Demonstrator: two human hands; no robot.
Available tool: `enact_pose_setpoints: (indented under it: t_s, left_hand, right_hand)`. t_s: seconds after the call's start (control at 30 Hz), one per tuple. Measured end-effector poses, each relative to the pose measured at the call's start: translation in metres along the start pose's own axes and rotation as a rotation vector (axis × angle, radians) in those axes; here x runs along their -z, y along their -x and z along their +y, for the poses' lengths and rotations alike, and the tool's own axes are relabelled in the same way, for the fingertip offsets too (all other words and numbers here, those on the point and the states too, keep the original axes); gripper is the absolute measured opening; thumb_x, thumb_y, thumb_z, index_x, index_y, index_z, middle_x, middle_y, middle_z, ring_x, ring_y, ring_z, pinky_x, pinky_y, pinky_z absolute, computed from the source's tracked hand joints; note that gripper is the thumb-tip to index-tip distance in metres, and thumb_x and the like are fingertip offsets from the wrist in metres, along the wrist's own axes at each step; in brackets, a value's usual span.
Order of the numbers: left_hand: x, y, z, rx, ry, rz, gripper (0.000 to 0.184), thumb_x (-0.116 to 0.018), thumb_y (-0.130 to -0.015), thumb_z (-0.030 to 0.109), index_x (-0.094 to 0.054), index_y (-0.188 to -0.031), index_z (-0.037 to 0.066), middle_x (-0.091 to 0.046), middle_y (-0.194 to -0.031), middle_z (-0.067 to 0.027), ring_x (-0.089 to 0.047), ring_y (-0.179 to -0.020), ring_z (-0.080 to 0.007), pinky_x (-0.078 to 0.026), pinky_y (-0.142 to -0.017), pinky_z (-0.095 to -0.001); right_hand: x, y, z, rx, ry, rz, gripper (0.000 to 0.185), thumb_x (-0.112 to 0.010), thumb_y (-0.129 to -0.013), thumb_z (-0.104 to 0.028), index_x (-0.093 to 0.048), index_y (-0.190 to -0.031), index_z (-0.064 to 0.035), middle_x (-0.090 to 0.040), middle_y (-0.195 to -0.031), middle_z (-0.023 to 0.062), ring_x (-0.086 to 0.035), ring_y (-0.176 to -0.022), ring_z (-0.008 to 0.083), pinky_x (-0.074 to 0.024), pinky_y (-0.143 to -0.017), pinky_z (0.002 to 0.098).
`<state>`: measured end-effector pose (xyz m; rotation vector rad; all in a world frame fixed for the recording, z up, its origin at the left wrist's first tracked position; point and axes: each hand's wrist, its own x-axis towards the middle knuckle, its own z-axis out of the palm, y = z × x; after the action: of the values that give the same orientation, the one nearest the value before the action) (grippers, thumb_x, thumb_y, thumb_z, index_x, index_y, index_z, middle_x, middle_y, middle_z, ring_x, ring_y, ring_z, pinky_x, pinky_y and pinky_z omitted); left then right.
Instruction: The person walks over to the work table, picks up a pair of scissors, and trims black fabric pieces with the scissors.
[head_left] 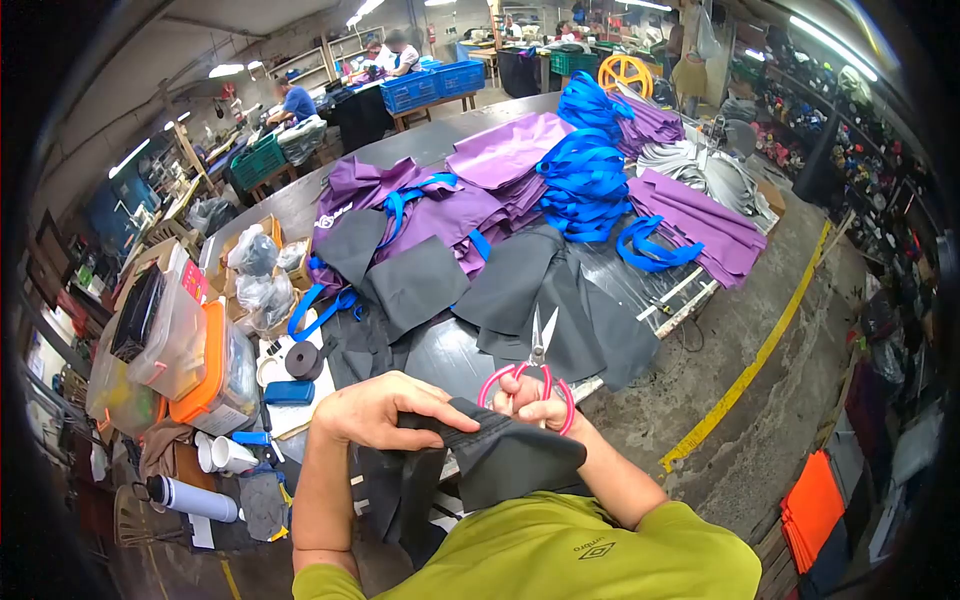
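Black fabric [522,460] — matte, edge folded — pinched by left hand [385,412]; right hand [541,408] grips scissors [539,354] (pink-handled, blades parted).

A long grey smooth-topped table [443,354] carries stacked purple fabric pieces [512,150], heaped coils of bright-blue webbing [583,182], flat dark-grey fabric panels [418,286] and, toward its far right, a pile of pale-grey strips [688,163].

Grey floor [715,330], painted yellow line [765,350]
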<state>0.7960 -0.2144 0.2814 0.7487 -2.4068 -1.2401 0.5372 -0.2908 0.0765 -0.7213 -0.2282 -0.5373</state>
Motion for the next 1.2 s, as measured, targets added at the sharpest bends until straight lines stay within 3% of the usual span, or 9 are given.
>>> enact_pose_setpoints:
  t_s: [0.13,0.27,0.43,0.57,0.7,0.77,0.87,1.0,1.2]
  left_hand:
    - [0.0,-0.001,0.005,-0.066,0.03,-0.008,0.045,-0.073,-0.086,-0.004,-0.073,-0.131,0.003,-0.07,-0.088,-0.0142,-0.062,-0.075,-0.0273,-0.051,-0.071,-0.0374]
    - [0.003,0.002,0.008,-0.067,0.03,-0.036,0.045,-0.073,-0.086,-0.006,-0.072,-0.13,0.002,-0.07,-0.087,-0.0149,-0.062,-0.073,-0.0293,-0.05,-0.069,-0.0378]
    - [0.008,0.013,0.008,0.0,-0.041,0.033,0.046,-0.075,-0.086,-0.003,-0.072,-0.131,0.004,-0.071,-0.095,-0.0156,-0.065,-0.082,-0.0297,-0.052,-0.075,-0.0386]
    - [0.009,0.026,0.002,0.082,-0.219,0.35,0.05,-0.081,-0.083,0.001,-0.071,-0.132,0.007,-0.074,-0.108,-0.011,-0.07,-0.101,-0.0256,-0.054,-0.09,-0.036]
    - [0.002,0.038,0.0,0.172,-0.152,0.49,0.053,-0.083,-0.081,0.002,-0.071,-0.132,0.006,-0.075,-0.096,-0.0074,-0.071,-0.09,-0.019,-0.055,-0.084,-0.0333]
    - [-0.002,0.04,-0.005,0.171,-0.116,0.502,0.055,-0.084,-0.08,0.001,-0.07,-0.132,0.005,-0.075,-0.094,-0.007,-0.071,-0.087,-0.0169,-0.055,-0.082,-0.0319]
    - [-0.009,0.035,-0.013,0.159,-0.101,0.523,0.054,-0.085,-0.079,-0.001,-0.07,-0.132,0.002,-0.075,-0.093,-0.0078,-0.071,-0.088,-0.0154,-0.055,-0.082,-0.0303]
    - [-0.01,0.03,-0.02,0.125,-0.237,0.638,0.048,-0.084,-0.081,0.002,-0.072,-0.128,0.004,-0.076,-0.091,-0.0073,-0.072,-0.084,-0.0164,-0.055,-0.08,-0.03]
    - [-0.005,0.003,-0.024,0.174,-0.393,0.882,0.046,-0.083,-0.08,-0.003,-0.071,-0.124,0.002,-0.076,-0.093,-0.0076,-0.071,-0.084,-0.0147,-0.055,-0.08,-0.0279]
  right_hand:
    - [0.019,0.002,0.005,-0.295,0.261,0.299,0.024,-0.071,-0.098,-0.021,-0.055,-0.11,-0.0071,-0.066,-0.133,0.0164,-0.067,-0.117,0.0212,-0.0507,-0.102,0.0345]
    - [0.018,0.014,0.043,-0.217,0.107,0.37,0.027,-0.075,-0.092,-0.024,-0.069,-0.106,-0.0012,-0.066,-0.093,-0.0017,-0.057,-0.1,0.0119,-0.0424,-0.095,0.0268]
    - [0.019,0.008,0.013,-0.01,0.52,0.32,0.024,-0.075,-0.08,-0.022,-0.055,-0.08,-0.008,-0.05,-0.08,-0.0029,-0.045,-0.082,0.0094,-0.0396,-0.078,0.0308]
    - [0.034,-0.025,-0.079,0.161,0.92,0.492,0.038,-0.079,-0.075,-0.021,-0.051,-0.099,-0.0128,-0.039,-0.084,-0.005,-0.041,-0.084,0.0084,-0.0332,-0.074,0.0282]
    - [0.085,-0.057,-0.163,0.143,1.036,0.859,0.041,-0.084,-0.076,-0.019,-0.054,-0.101,-0.0099,-0.046,-0.078,-0.0038,-0.05,-0.077,0.0109,-0.0446,-0.069,0.0357]
    - [0.172,-0.069,-0.199,0.248,1.625,0.939,0.044,-0.087,-0.075,-0.022,-0.056,-0.104,-0.0082,-0.059,-0.081,0.0014,-0.061,-0.076,0.0198,-0.0515,-0.072,0.0424]
    - [0.192,-0.082,-0.218,-0.018,1.835,1.336,0.049,-0.083,-0.081,-0.036,-0.063,-0.117,-0.0091,-0.075,-0.112,0.0182,-0.071,-0.107,0.0375,-0.0549,-0.09,0.0501]
    - [0.197,-0.088,-0.22,-0.148,1.883,1.564,0.053,-0.08,-0.086,-0.039,-0.062,-0.127,-0.0115,-0.076,-0.115,0.0108,-0.071,-0.111,0.0354,-0.0487,-0.093,0.0587]
    - [0.155,-0.079,-0.187,0.208,1.868,1.31,0.054,-0.087,-0.082,-0.042,-0.062,-0.115,-0.007,-0.076,-0.096,0.011,-0.073,-0.086,0.0332,-0.056,-0.077,0.0493]
